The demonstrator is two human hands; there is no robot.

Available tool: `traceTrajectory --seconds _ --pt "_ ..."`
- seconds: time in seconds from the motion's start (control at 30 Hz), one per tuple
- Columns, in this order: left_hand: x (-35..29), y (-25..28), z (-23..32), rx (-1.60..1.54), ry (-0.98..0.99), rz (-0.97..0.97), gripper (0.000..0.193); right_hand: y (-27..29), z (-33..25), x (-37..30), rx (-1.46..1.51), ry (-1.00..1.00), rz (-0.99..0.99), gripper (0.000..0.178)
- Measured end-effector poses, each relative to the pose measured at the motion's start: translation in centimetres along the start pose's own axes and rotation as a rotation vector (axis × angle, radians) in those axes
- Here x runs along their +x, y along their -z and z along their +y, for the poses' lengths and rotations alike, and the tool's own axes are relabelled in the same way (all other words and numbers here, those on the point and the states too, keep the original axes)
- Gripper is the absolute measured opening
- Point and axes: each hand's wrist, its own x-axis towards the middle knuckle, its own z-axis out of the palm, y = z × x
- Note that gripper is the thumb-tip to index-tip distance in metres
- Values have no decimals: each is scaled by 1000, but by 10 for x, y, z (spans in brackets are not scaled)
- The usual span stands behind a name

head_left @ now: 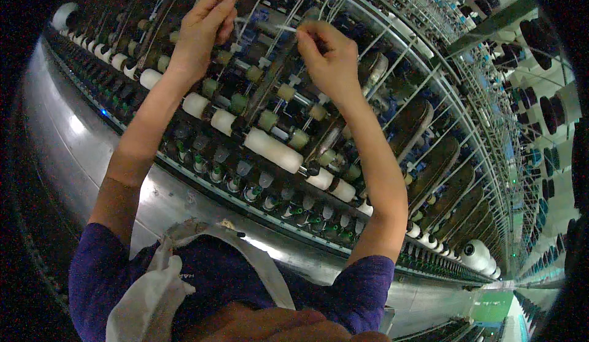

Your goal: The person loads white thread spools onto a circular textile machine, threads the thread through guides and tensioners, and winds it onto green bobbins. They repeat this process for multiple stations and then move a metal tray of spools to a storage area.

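Both of my arms reach over a spinning frame point(270, 148), the hands raised apart above its far part. My right hand point(331, 56) is closed, thumb against forefinger, on a white strand of roving point(286, 28) whose tip points left. My left hand point(208, 23) is pinched too, fingertips together; whatever sits between them is too small to make out. A pale wisp shows just right of its fingers, and I cannot tell whether it joins the strand. Below the hands lie small greenish rollers point(268, 119) and a row of white rollers point(273, 150).
Spindles with green parts point(251, 191) line the near side, above a shiny metal panel point(184, 201). Metal rods and rails point(423, 53) cross the far side. White cones point(477, 255) stand at the right; dark and white bobbins point(540, 41) hang at the upper right.
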Motion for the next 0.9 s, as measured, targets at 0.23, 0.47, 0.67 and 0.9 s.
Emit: traceTrajectory --seconds 0.23,0.47,0.67,0.9 --pt "-3 -46 -18 241 -206 -95 42 2 -18 0 7 -50 -92 16" --pt "3 -43 -20 576 -369 -257 21 16 -4 -10 40 -113 -78 16" --pt "9 -57 -24 1406 -850 -436 13 70 13 -20 -484 38 63 13" --pt "10 -83 -45 1885 -991 -940 24 81 10 -25 -685 242 -88 7"
